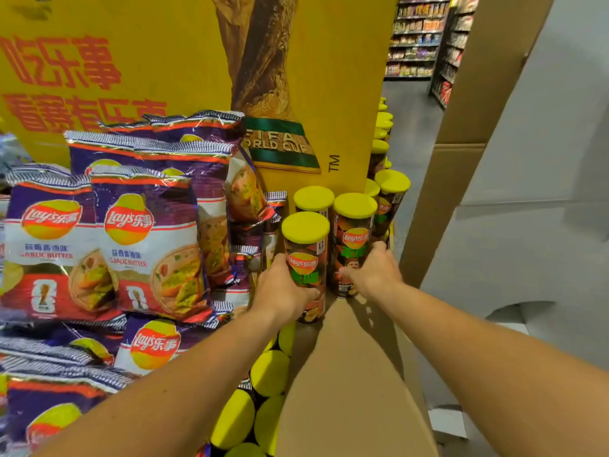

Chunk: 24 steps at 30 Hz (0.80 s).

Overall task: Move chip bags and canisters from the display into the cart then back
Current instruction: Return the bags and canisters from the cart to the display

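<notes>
Both hands were out at the right end of the display, each wrapped around an upright chip canister. The left hand (280, 288) gripped the near canister (306, 258) low on its body, thumb across the front label, while the right hand (372, 272) curled round the second canister (354, 239) just beside it on the right, fingers reaching behind. The two tubes stood nearly touching, both with yellow lids on. A third canister (313, 199) stood close behind them against the yellow backboard (329, 77), and more lined up past the board's right edge (392, 189). To the left, garlic butter chip bags (145, 245) leaned in a crowded stack, their crimped edges pressing close to the near canister, so little room lay on that side. Directly below the hands a brown cardboard flap (346, 374) jutted out, its corner reaching to the canister bases; beside it, lower down, yellow lids of stored canisters (270, 371) sat packed tightly together. To the right rose a tall cardboard panel (461, 143) and a grey surface (543, 159), narrowing the space there. Open aisle floor (412, 120) showed beyond, leading to stocked store shelves (418, 34). The clearest free space was above the lids.
</notes>
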### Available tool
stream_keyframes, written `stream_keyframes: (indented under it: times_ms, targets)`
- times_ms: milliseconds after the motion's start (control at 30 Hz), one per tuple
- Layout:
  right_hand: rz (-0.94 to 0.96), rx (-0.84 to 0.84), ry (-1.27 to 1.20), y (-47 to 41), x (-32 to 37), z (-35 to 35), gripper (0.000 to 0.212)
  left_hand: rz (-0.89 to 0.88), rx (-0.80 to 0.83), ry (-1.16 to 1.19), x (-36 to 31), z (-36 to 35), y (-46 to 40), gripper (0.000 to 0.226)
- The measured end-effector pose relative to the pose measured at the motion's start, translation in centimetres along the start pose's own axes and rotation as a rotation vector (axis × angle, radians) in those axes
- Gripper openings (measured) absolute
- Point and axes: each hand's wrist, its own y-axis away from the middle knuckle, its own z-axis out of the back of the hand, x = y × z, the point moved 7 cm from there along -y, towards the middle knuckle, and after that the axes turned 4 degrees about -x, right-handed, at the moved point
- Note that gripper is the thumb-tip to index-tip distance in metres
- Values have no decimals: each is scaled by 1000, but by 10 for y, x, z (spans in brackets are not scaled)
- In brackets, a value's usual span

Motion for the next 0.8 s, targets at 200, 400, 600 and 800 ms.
stream_keyframes:
  times_ms: [200, 400, 600, 800]
  targets:
    - [-30, 56, 137, 30, -17, 4, 72, 104, 40, -110, 4, -1, 18, 80]
    - [58, 238, 143, 89, 5, 6, 16, 51, 75, -151, -5, 26, 62, 48]
    - [126, 356, -52, 188, 47, 13, 12, -160, 135, -86, -20, 81, 124, 44]
    - [197, 365, -100, 272, 87, 20, 28, -273, 103, -55, -11, 150, 178, 29]
